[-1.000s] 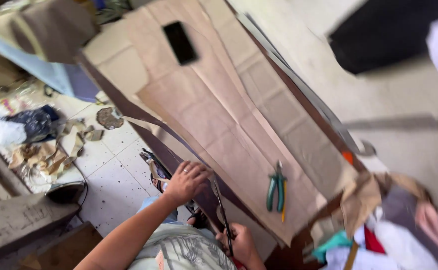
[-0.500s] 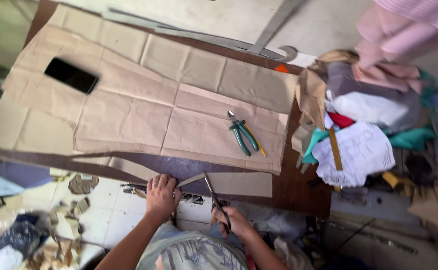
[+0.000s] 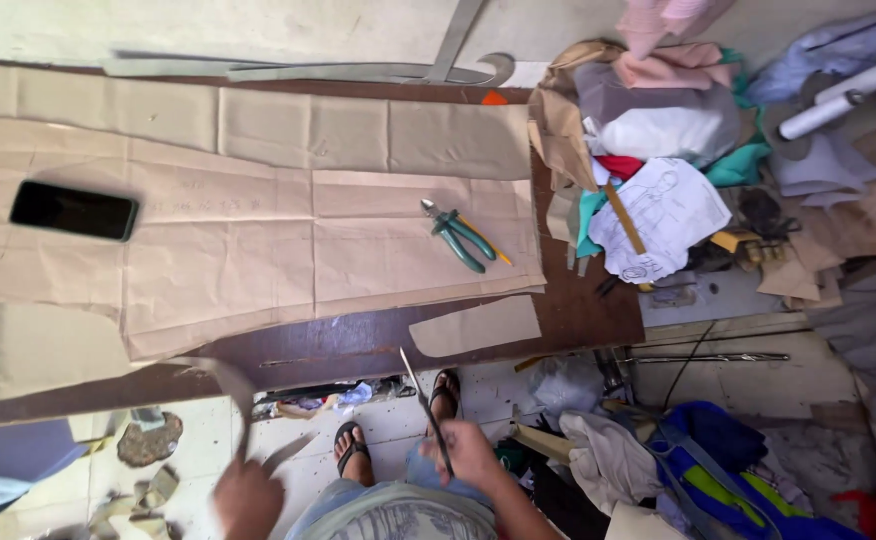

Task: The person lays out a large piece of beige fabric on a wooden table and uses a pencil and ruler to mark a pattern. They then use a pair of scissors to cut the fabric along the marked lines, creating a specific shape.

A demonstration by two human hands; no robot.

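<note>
A long pair of slim metal scissors (image 3: pixel 424 405) was gripped in the right hand (image 3: pixel 470 458), the fingers curled shut around the handles and the narrow blades pointed away toward the near edge of the dark brown wooden table (image 3: pixel 358 345). A curved, floppy strip of tan paper (image 3: pixel 226 385) was pinched in the left hand (image 3: pixel 248 497), which was held low over the pale tiled floor (image 3: pixel 303 440); the strip arched up from the fingers to the table edge. Most of the tabletop was covered by large creased sheets of tan pattern paper (image 3: pixel 258 230), flat and matte, with visible fold lines. A small rounded offcut of the same paper (image 3: pixel 475 326) lay just beside the scissor tips. On the sheets, a flat black rectangular phone (image 3: pixel 74 210) was placed at the left, and green-handled metal pliers (image 3: pixel 458 234) with a yellow pencil (image 3: pixel 486 240) were set at the right. A soft heap of crumpled fabrics in pink, white, grey and teal (image 3: pixel 668 110) was piled at the far right. Paper scraps (image 3: pixel 148 440) were scattered on the floor, near two feet in dark sandals (image 3: pixel 353 445).
</note>
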